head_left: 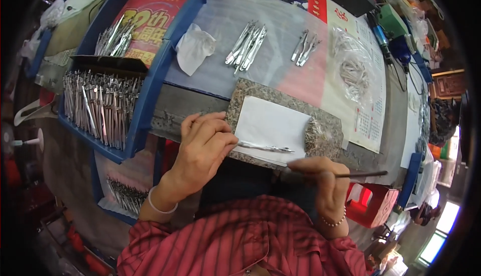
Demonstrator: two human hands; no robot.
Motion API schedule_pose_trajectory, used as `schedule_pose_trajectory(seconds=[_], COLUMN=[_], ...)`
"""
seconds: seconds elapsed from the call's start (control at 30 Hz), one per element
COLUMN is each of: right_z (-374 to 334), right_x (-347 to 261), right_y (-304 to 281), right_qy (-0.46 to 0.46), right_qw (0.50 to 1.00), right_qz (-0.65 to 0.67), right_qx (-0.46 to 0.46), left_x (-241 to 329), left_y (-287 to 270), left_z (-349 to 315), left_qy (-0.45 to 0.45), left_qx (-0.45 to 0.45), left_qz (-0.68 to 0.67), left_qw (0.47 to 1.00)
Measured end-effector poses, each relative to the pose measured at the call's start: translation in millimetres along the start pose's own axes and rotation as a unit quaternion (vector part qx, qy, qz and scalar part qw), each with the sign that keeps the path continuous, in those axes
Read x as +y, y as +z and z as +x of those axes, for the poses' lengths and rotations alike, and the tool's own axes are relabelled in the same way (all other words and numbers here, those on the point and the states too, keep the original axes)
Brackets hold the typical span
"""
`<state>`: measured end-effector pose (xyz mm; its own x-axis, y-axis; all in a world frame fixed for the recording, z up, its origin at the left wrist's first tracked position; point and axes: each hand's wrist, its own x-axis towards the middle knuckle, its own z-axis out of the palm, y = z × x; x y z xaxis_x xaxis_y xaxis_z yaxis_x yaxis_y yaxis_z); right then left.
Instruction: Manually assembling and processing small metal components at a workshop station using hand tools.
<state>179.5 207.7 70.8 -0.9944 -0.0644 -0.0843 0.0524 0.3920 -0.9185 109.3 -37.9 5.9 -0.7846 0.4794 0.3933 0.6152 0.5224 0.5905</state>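
Note:
My left hand [203, 146] is closed, its thumb and fingertips pinching the left end of a slim silvery metal piece [268, 148]. That piece lies across a white paper sheet [273, 118] on a speckled stone slab [260, 89] in front of me. My right hand [325, 178], a little blurred, is just off the slab's near right edge. It grips a thin dark rod [366, 174] that sticks out to the right; its other end is hidden by the fingers. On the slab's right part rests a clump of fine, shiny bits [321, 135], too small to make out.
Left stands a blue crate [150, 80] packed with upright metal pieces [102, 108]. Beyond the slab lie a bundle of slim metal pieces [246, 46], a smaller group [304, 48], a white cloth [194, 49] and a clear plastic bag [353, 70]. A red stool [373, 206] stands right.

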Motion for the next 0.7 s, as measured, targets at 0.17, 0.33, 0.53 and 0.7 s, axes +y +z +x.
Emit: schedule_pose_trajectory(seconds=[0.17, 0.33, 0.53, 0.7], right_z=[-25.1, -42.2, -43.5, -47.4], right_x=[19.5, 27.6, 61.0, 79.4], right_y=[-13.1, -19.6, -38.8, -47.5], right_qy=[-0.067, 0.059, 0.056, 0.056], right_qw=[0.994, 0.958, 0.949, 0.933], right_qz=[0.08, 0.272, 0.303, 0.35], right_qx=[0.042, 0.074, 0.066, 0.057], left_x=[1.2, 7.1, 18.8, 29.4], left_y=[-3.2, -2.6, -7.5, -20.9], left_z=[-0.3, 3.7, 7.0, 24.9], left_qy=[0.01, 0.008, 0.018, 0.014], left_qx=[-0.008, -0.015, -0.028, 0.039], left_qz=[0.019, 0.06, 0.121, 0.118], left_qw=[1.0, 0.998, 0.992, 0.992])
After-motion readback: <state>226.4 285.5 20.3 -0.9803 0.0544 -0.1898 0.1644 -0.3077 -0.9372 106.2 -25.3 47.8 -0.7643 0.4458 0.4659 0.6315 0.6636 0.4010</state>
